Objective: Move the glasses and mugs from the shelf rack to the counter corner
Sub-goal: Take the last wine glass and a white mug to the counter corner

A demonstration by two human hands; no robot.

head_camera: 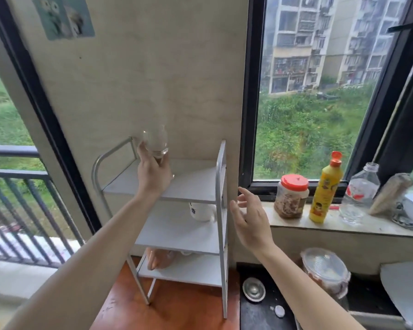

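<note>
The left hand [153, 173] has a clear glass [156, 142] wrapped in its fingers and lifted above the top tier of the shelf rack [221, 186], near that tier's back left corner; this reads as the pick-up step, one piece off the rack and not yet carried anywhere. The right hand [249, 221] hangs loose, fingers spread and holding nothing, just beside the rack's right upright and near the left end of the window ledge [343, 228]. The glass looks blurred and tilted, its thick base toward the palm; plain, see-through, apparently empty, so likely light but slippery. Next, by my reckoning, comes a swing rightward past the upright toward the counter corner; the move calls for a firm grip and a level set-down. There is more to fetch: a white mug [200, 211] sits at the back right of the middle tier; something brownish [159, 258] lies on the bottom tier, though I cannot tell what it is. A red-lidded jar [291, 197] and a yellow bottle [326, 189] crowd the ledge.
</note>
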